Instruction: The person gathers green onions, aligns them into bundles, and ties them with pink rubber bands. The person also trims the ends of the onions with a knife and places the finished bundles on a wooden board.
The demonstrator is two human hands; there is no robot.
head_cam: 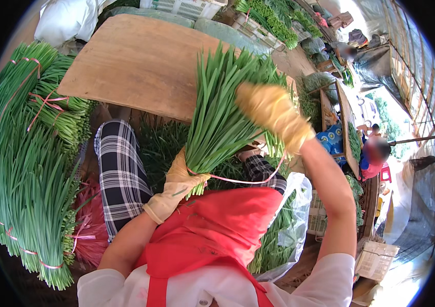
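A bunch of long green leaves, apparently garlic chives (pixel 217 122), fans upward in front of my red apron. My left hand (pixel 177 178), in a pale yellowish glove, grips it around the lower stems, whose cut ends show below the fingers. From the grip, a pink plastic tie (pixel 240 180) loops out to the right. My right hand (pixel 271 113), also gloved, is blurred by motion beside the bunch's right-hand leaves. Whether its fingers hold any leaves cannot be made out. More chive stems (pixel 275 146) show below my right hand, partly covered by it.
A wooden board (pixel 137 65) lies ahead. Tied chive bunches (pixel 29 161) are piled at left, next to pink plastic strips (pixel 91 222). Loose leaves (pixel 163 142) lie between my knees. At right are a clear plastic bag (pixel 298 215) and a plastic crate (pixel 317 215); a person (pixel 373 153) sits farther off.
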